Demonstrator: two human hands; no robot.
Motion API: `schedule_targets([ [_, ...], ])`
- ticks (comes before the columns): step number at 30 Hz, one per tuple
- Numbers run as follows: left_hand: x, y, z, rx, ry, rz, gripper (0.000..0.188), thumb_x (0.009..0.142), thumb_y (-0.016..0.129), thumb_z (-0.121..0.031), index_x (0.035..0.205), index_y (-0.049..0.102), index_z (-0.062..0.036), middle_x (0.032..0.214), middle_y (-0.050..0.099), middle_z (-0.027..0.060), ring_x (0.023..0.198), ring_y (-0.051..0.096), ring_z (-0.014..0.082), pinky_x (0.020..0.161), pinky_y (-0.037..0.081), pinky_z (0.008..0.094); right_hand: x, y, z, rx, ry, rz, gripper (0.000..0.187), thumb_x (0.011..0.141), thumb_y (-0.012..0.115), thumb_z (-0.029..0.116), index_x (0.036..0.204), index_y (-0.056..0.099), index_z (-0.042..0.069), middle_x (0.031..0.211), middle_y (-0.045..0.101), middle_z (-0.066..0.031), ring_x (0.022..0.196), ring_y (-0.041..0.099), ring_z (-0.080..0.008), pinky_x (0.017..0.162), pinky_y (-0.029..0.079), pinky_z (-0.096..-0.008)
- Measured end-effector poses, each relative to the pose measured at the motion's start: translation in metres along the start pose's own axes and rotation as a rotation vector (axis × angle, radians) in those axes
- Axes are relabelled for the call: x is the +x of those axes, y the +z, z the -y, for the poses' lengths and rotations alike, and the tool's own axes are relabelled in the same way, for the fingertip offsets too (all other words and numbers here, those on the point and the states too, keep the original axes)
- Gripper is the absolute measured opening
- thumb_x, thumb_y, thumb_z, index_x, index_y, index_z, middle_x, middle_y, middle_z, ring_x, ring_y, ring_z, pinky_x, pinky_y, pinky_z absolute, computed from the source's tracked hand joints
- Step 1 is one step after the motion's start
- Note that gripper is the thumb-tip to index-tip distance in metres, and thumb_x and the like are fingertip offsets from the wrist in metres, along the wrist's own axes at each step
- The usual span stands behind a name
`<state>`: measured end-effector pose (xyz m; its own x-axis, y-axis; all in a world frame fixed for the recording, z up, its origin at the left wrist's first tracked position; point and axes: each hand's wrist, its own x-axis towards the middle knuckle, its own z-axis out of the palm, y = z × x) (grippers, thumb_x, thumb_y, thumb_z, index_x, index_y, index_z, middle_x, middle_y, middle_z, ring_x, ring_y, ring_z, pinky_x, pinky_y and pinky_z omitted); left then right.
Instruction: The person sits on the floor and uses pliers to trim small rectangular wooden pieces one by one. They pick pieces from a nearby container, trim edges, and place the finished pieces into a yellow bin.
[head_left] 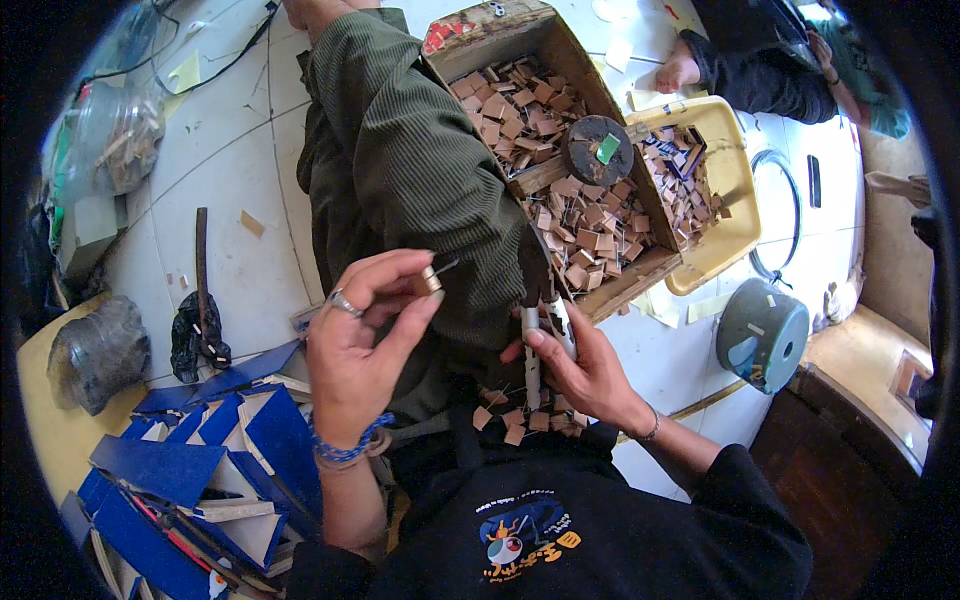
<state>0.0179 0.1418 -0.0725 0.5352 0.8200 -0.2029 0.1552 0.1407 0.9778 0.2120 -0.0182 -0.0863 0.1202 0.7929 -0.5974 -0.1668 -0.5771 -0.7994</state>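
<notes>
Raised over my lap, my left hand (365, 345) pinches a small tan piece (431, 279) with a thin dark pin sticking out, between thumb and fingertips. My right hand (580, 370) is wrapped round a pair of pliers (533, 345) with worn whitish handles and dark jaws pointing away from me; whether the jaws touch anything is unclear. Below them, several tan square pieces (515, 418) with wire pins lie in my lap. Just beyond my right hand stands a wooden box (630, 285), its compartments full of similar tan squares. A round dark disc (597, 150) with a green patch rests on its divider.
A yellow tray (735, 150) with more tan pieces adjoins the box. Blue-covered blocks (170, 470) are piled at lower left, near a dark rod (202, 260). At right are a grey-blue spool (762, 335) and a cable coil (795, 215). Another person's foot (677, 72) is at upper right.
</notes>
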Motion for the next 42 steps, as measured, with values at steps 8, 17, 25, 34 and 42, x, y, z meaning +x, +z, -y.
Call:
schedule_targets([
  [8, 0.013, 0.028, -0.012, -0.154, 0.097, 0.103, 0.034, 0.1, 0.07, -0.003, 0.133, 0.065, 0.0014, 0.12, 0.068, 0.0091, 0.11, 0.068, 0.0126, 0.094, 0.056, 0.0273, -0.007, -0.015, 0.011, -0.24, -0.253, -0.144, 0.038, 0.106, 0.062, 0.012, 0.142, 0.054, 0.004, 0.106, 0.078, -0.0083, 0.086, 0.072, -0.0158, 0.069, 0.056, -0.03],
  [17, 0.014, 0.031, -0.02, -0.225, 0.094, 0.186, 0.034, 0.101, 0.069, -0.005, 0.134, 0.066, 0.0012, 0.119, 0.068, 0.0107, 0.107, 0.069, 0.0146, 0.093, 0.057, 0.028, 0.0, -0.052, 0.026, -0.922, -0.605, -0.331, 0.081, 0.075, 0.077, -0.005, 0.151, 0.054, 0.014, 0.124, 0.07, -0.0159, 0.094, 0.072, -0.0356, 0.077, 0.059, -0.0431],
  [25, 0.01, 0.036, -0.018, -0.184, 0.151, 0.144, 0.038, 0.099, 0.072, -0.006, 0.136, 0.066, -0.0007, 0.117, 0.07, 0.0114, 0.102, 0.07, 0.0154, 0.087, 0.058, 0.0282, 0.001, -0.05, 0.032, -1.001, -0.628, -0.31, 0.088, 0.07, 0.074, -0.007, 0.152, 0.054, 0.016, 0.126, 0.07, -0.0116, 0.094, 0.072, -0.0321, 0.079, 0.06, -0.0407],
  [34, 0.012, 0.032, -0.017, -0.077, 0.215, 0.155, 0.038, 0.098, 0.073, -0.008, 0.136, 0.068, -0.0022, 0.113, 0.071, 0.0113, 0.099, 0.071, 0.0159, 0.084, 0.058, 0.0289, 0.002, -0.05, 0.032, -1.028, -0.639, -0.306, 0.086, 0.07, 0.075, -0.006, 0.151, 0.056, 0.016, 0.124, 0.071, -0.0114, 0.095, 0.072, -0.0314, 0.08, 0.06, -0.0402],
  [42, 0.011, 0.035, -0.018, -0.096, 0.202, 0.145, 0.037, 0.1, 0.071, -0.01, 0.136, 0.068, -0.0017, 0.113, 0.071, 0.0113, 0.098, 0.071, 0.0158, 0.084, 0.058, 0.0286, 0.003, -0.051, 0.032, -1.012, -0.64, -0.298, 0.085, 0.07, 0.074, -0.005, 0.151, 0.056, 0.016, 0.125, 0.071, -0.0113, 0.094, 0.072, -0.0321, 0.08, 0.06, -0.0412],
])
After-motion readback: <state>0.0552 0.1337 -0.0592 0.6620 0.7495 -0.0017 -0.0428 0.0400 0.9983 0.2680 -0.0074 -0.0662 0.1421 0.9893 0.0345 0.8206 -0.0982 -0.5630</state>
